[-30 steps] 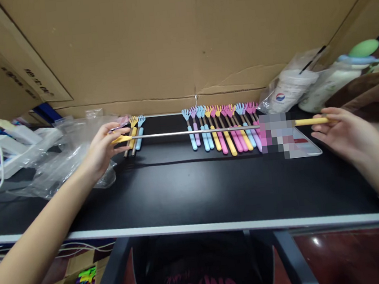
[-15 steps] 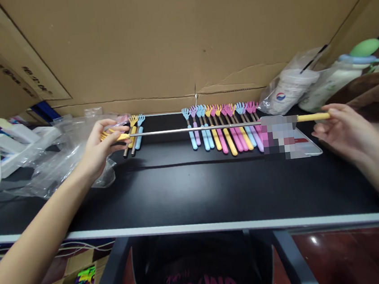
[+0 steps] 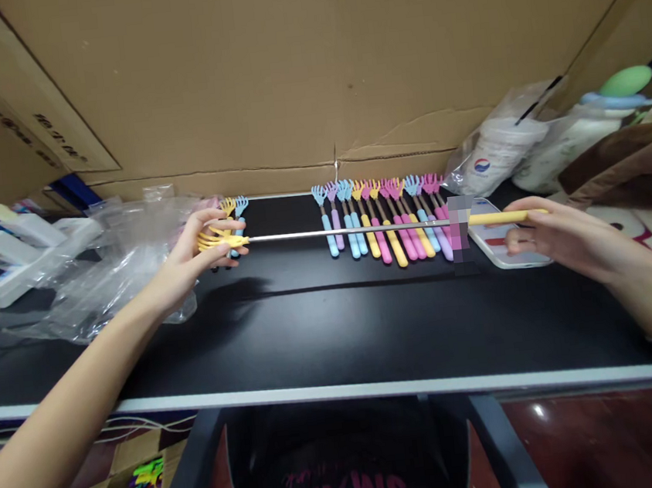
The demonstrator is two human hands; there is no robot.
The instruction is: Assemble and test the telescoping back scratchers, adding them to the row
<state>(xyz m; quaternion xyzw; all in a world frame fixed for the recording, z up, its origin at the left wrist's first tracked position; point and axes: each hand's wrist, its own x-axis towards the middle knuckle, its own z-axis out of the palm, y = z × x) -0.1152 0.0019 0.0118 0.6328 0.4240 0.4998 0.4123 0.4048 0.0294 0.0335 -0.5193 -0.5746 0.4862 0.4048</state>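
Note:
A yellow back scratcher (image 3: pixel 313 234) with a long metal rod stretches level across the view, above the black table. My left hand (image 3: pixel 201 249) is closed around its claw-shaped head at the left. At the other end, my right hand (image 3: pixel 551 232) grips the yellow handle. Behind the rod lies a row of shorter back scratchers (image 3: pixel 396 240) in blue, purple, yellow and pink, heads toward the cardboard. Beyond my left hand are a few more back scratchers (image 3: pixel 240 206), yellow and blue, partly hidden by the fingers.
Crumpled clear plastic bags (image 3: pixel 106 259) and a white power strip (image 3: pixel 36 255) lie at left. A phone (image 3: pixel 499 253), a bagged plastic cup (image 3: pixel 500 152) and a bottle (image 3: pixel 593 126) are at right. Cardboard (image 3: pixel 284 70) walls the back. Below the table edge, an open box (image 3: pixel 117 472) holds colourful pieces.
The extended back scratcher has become shorter as my hands came closer together. My right hand moved left, and my left hand moved slightly right.

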